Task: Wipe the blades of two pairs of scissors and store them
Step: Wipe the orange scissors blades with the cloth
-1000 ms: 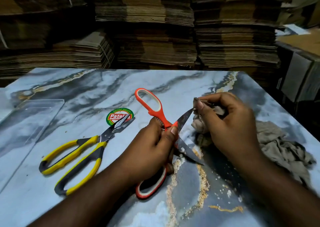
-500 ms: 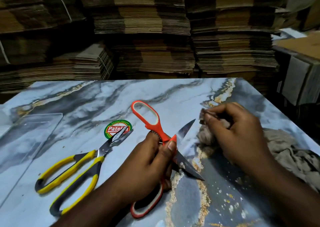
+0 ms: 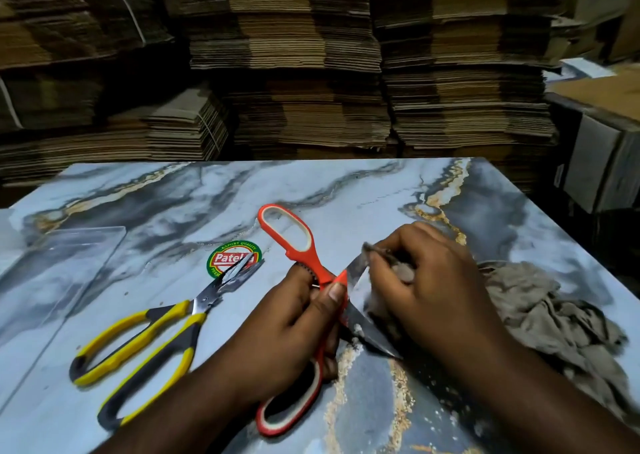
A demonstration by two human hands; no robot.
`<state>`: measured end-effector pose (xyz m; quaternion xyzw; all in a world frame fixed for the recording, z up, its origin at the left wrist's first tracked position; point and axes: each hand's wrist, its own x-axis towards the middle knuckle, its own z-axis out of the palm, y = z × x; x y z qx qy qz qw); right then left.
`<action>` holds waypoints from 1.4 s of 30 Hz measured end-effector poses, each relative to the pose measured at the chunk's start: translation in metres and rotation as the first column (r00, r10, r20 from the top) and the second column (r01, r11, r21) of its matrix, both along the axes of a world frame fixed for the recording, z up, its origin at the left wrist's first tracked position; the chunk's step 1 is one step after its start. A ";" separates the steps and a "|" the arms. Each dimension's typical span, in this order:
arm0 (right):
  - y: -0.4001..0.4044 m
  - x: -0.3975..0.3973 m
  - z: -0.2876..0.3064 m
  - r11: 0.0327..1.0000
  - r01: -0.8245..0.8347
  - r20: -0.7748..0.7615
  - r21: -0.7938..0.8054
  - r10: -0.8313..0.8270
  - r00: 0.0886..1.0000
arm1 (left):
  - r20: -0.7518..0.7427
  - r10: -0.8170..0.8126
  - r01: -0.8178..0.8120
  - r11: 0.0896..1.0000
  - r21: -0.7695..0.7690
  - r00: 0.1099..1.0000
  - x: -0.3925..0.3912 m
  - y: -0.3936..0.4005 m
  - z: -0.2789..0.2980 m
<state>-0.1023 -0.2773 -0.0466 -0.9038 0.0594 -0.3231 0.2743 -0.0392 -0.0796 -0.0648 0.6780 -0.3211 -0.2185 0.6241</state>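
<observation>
Marbled desk (image 3: 346,190), cardboard stacks (image 3: 294,72) behind. Orange scissors (image 3: 298,245), blades spread, are gripped at the pivot by the left hand (image 3: 294,332). A grey rag (image 3: 554,318) is pinched against the far blade by the right hand (image 3: 436,287); yellow scissors (image 3: 145,342) lie left.

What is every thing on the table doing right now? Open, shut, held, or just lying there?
Orange scissors: open, held up.
Yellow scissors: handles spread, lying flat, untouched.
Left hand: grips the orange scissors near the pivot.
Right hand: pinches the cloth against a blade.
Cloth: crumpled, mostly lying on the table.
Clear plastic sleeve: lying flat.
</observation>
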 end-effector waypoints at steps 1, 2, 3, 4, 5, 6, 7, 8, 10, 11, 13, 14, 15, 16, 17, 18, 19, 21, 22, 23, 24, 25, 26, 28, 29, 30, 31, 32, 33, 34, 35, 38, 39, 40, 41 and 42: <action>-0.007 0.002 0.001 0.998 0.049 0.001 0.026 -0.049 0.999 | -0.004 -0.002 0.002 1.000 -0.003 1.000 0.000 -0.001 0.001; -0.012 0.000 0.005 0.992 0.061 0.003 0.107 -0.061 0.998 | -0.010 0.001 -0.002 1.000 -0.003 1.000 0.000 -0.001 0.002; -0.015 -0.003 0.009 0.972 0.036 0.007 0.231 -0.039 0.999 | -0.012 0.009 -0.009 1.000 0.001 1.000 -0.001 -0.002 0.002; -0.014 -0.008 0.013 0.932 -0.012 0.014 0.362 0.007 1.000 | -0.011 0.020 -0.020 1.000 0.005 1.000 -0.002 -0.002 0.002; -0.013 -0.013 0.016 0.893 -0.054 0.022 0.446 0.049 0.999 | -0.011 0.027 -0.027 1.000 0.008 1.000 -0.002 -0.003 0.002; -0.011 -0.017 0.018 0.885 -0.088 0.030 0.458 0.084 0.996 | -0.013 0.028 -0.028 1.000 0.009 1.000 -0.002 -0.002 0.002; -0.009 -0.019 0.017 0.901 -0.111 0.031 0.419 0.108 0.994 | -0.014 0.023 -0.022 1.000 0.006 1.000 -0.003 -0.003 0.002; -0.005 -0.021 0.016 0.923 -0.133 0.023 0.362 0.134 0.991 | -0.015 0.017 -0.017 1.000 -0.001 1.000 -0.004 -0.003 0.001; 0.003 -0.019 0.011 0.965 -0.162 -0.010 0.205 0.168 0.986 | -0.006 0.025 -0.025 1.000 -0.008 1.000 -0.004 -0.002 0.000; 0.007 -0.018 0.009 0.981 -0.164 -0.017 0.103 0.167 0.986 | -0.001 0.029 -0.029 1.000 -0.007 1.000 -0.004 -0.003 0.000; 0.012 -0.017 0.005 0.986 -0.166 -0.022 -0.035 0.165 0.986 | 0.012 0.032 -0.032 0.999 -0.005 0.999 -0.004 -0.004 0.001; 0.014 -0.017 0.004 0.983 -0.167 -0.021 -0.071 0.166 0.986 | 0.020 0.030 -0.030 1.000 -0.005 0.999 -0.003 -0.004 0.001; 0.014 -0.018 0.004 0.980 -0.165 -0.014 -0.114 0.164 0.986 | 0.030 0.032 -0.032 0.999 -0.005 0.999 -0.003 -0.004 0.002; 0.014 -0.019 0.003 0.973 -0.164 -0.013 -0.164 0.164 0.986 | 0.035 0.037 -0.037 0.999 -0.002 0.999 -0.003 -0.004 0.002; 0.015 -0.020 0.002 0.963 -0.166 -0.019 -0.214 0.165 0.986 | 0.040 0.042 -0.043 0.999 0.003 0.998 -0.003 -0.003 0.001; 0.016 -0.020 0.001 0.952 -0.167 -0.025 -0.258 0.166 0.986 | 0.043 0.044 -0.045 0.999 0.008 0.998 -0.003 -0.003 0.001; 0.016 -0.020 0.000 0.940 -0.165 -0.023 -0.298 0.166 0.986 | 0.048 0.043 -0.044 0.999 0.014 0.998 -0.003 -0.003 0.000; 0.017 -0.018 0.002 0.919 -0.146 -0.018 -0.366 0.150 0.988 | 0.050 0.042 -0.043 0.999 0.025 0.998 -0.002 -0.003 -0.002; 0.017 -0.018 0.002 0.903 -0.136 -0.013 -0.407 0.143 0.990 | 0.059 0.042 -0.044 0.999 0.031 0.997 -0.001 -0.003 -0.003; 0.017 -0.019 0.003 0.885 -0.133 -0.013 -0.447 0.142 0.990 | 0.071 0.046 -0.049 0.998 0.038 0.996 0.000 -0.004 -0.004; 0.017 -0.020 0.003 0.868 -0.138 -0.019 -0.478 0.147 0.989 | 0.072 0.051 -0.054 0.997 0.046 0.996 0.000 -0.004 -0.004; 0.017 -0.021 0.003 0.857 -0.146 -0.023 -0.494 0.155 0.988 | 0.062 0.057 -0.060 0.997 0.053 0.996 0.001 -0.005 -0.004; 0.016 -0.021 0.003 0.855 -0.152 -0.021 -0.496 0.164 0.986 | 0.052 0.060 -0.063 0.996 0.057 0.997 0.001 -0.006 -0.004; 0.015 -0.018 0.004 0.864 -0.156 0.000 -0.479 0.178 0.984 | 0.058 0.061 -0.065 0.996 0.055 0.996 0.000 -0.006 -0.004; 0.015 -0.016 0.005 0.870 -0.154 0.010 -0.468 0.180 0.984 | 0.058 0.064 -0.067 0.996 0.055 0.996 -0.001 -0.006 -0.004; 0.015 -0.016 0.004 0.871 -0.154 0.015 -0.466 0.181 0.983 | 0.049 0.067 -0.070 0.996 0.055 0.997 -0.002 -0.006 -0.004; 0.015 -0.017 0.004 0.867 -0.158 0.014 -0.473 0.187 0.982 | 0.043 0.070 -0.072 0.996 0.055 0.997 -0.002 -0.006 -0.005; 0.015 -0.020 0.002 0.860 -0.168 0.010 -0.483 0.197 0.980 | 0.047 0.068 -0.071 0.996 0.055 0.997 -0.001 -0.006 -0.006; 0.015 -0.022 0.001 0.857 -0.176 0.007 -0.485 0.205 0.979 | 0.056 0.062 -0.065 0.996 0.055 0.996 0.000 -0.006 -0.006; 0.014 -0.022 0.001 0.860 -0.182 0.008 -0.476 0.211 0.977 | 0.063 0.053 -0.057 0.997 0.059 0.997 0.001 -0.006 -0.006; 0.014 -0.020 0.003 0.870 -0.185 0.011 -0.457 0.214 0.977 | 0.063 0.044 -0.048 0.997 0.063 0.997 0.002 -0.007 -0.006; 0.012 -0.009 0.008 0.905 -0.165 0.040 -0.392 0.196 0.980 | 0.065 0.009 -0.013 0.997 0.070 0.998 0.002 -0.007 -0.005; 0.012 -0.009 0.008 0.908 -0.161 0.043 -0.386 0.192 0.980 | 0.068 0.009 -0.014 0.997 0.076 0.998 0.002 -0.007 -0.006; 0.012 -0.011 0.006 0.910 -0.161 0.045 -0.382 0.192 0.980 | 0.067 0.013 -0.019 0.996 0.082 0.998 0.001 -0.007 -0.006; 0.011 -0.015 0.004 0.914 -0.158 0.049 -0.374 0.189 0.981 | 0.072 0.014 -0.020 0.996 0.083 0.997 0.000 -0.007 -0.006; 0.010 -0.019 0.003 0.921 -0.150 0.056 -0.360 0.182 0.982 | 0.087 0.015 -0.022 0.996 0.081 0.996 0.000 -0.008 -0.006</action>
